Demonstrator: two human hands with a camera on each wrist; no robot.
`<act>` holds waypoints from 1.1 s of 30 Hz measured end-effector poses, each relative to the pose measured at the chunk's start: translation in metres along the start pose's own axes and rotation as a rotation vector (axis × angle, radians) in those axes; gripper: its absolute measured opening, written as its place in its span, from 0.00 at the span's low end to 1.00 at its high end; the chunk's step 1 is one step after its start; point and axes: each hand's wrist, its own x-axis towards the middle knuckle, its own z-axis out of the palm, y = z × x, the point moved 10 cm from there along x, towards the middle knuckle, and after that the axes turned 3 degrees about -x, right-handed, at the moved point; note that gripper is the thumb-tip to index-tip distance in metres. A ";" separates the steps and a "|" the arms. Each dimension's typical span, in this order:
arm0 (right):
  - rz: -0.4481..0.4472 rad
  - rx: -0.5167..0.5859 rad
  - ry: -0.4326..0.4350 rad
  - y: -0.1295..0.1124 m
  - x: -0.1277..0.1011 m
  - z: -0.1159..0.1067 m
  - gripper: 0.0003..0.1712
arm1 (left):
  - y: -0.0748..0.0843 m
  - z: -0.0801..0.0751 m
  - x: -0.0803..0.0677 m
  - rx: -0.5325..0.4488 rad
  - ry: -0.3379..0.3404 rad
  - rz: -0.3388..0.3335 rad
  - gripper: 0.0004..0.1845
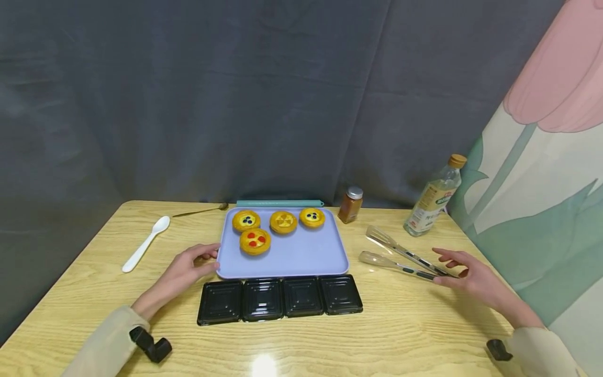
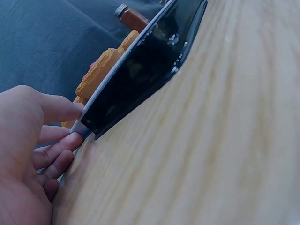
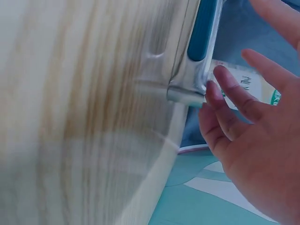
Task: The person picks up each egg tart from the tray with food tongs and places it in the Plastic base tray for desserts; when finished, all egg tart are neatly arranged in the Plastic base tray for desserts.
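Tongs point(image 1: 402, 256) lie on the wooden table point(image 1: 410, 330) to the right of the lilac tray point(image 1: 301, 256), their clear tips pointing toward the tray and their handle end at the right hand point(image 1: 464, 275). That hand's fingers are spread and nearly straight, the fingertips touching the handle end without curling round it. The right wrist view adds what the head view cannot: one fingertip point(image 3: 220, 77) presses the metal hinge end of the tongs point(image 3: 190, 89), beside a teal grip strip.

The left hand point(image 1: 188, 269) rests at the tray's near left corner. The left wrist view shows the thumb point(image 2: 61, 108) on top of the rim and the fingers below it, pinching the edge.

Four tarts point(image 1: 255, 241) sit at the far part of the tray. Four black lidded boxes point(image 1: 280, 299) line its near edge. Further out are a white spoon point(image 1: 145, 245), a spice jar point(image 1: 350, 204) and a bottle point(image 1: 435, 196).
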 end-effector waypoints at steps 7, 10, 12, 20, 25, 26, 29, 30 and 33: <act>-0.032 0.020 -0.041 0.006 0.009 0.011 0.42 | 0.000 0.001 0.001 -0.024 -0.008 -0.022 0.29; -0.040 0.017 -0.058 0.002 0.015 0.015 0.43 | 0.001 0.001 0.001 -0.026 -0.007 -0.027 0.29; -0.040 0.013 -0.076 -0.001 0.019 0.018 0.43 | 0.001 0.000 0.001 -0.026 -0.006 -0.029 0.29; -0.042 -0.018 -0.118 -0.009 0.035 0.027 0.44 | -0.001 -0.001 0.002 -0.018 0.002 -0.006 0.28; -0.035 -0.017 -0.124 -0.010 0.039 0.031 0.42 | -0.002 -0.001 0.002 -0.015 0.004 -0.007 0.28; -0.031 -0.023 -0.121 -0.009 0.039 0.032 0.42 | -0.002 0.000 0.002 -0.017 0.002 -0.006 0.28; 0.002 -0.022 -0.124 -0.007 0.038 0.034 0.41 | -0.002 0.000 0.002 -0.018 0.000 -0.010 0.28; 0.011 -0.020 -0.125 -0.007 0.038 0.034 0.41 | -0.002 0.000 0.002 -0.017 0.002 -0.011 0.28; 0.029 -0.021 -0.123 -0.009 0.037 0.035 0.40 | -0.003 -0.002 0.001 -0.012 0.009 -0.010 0.28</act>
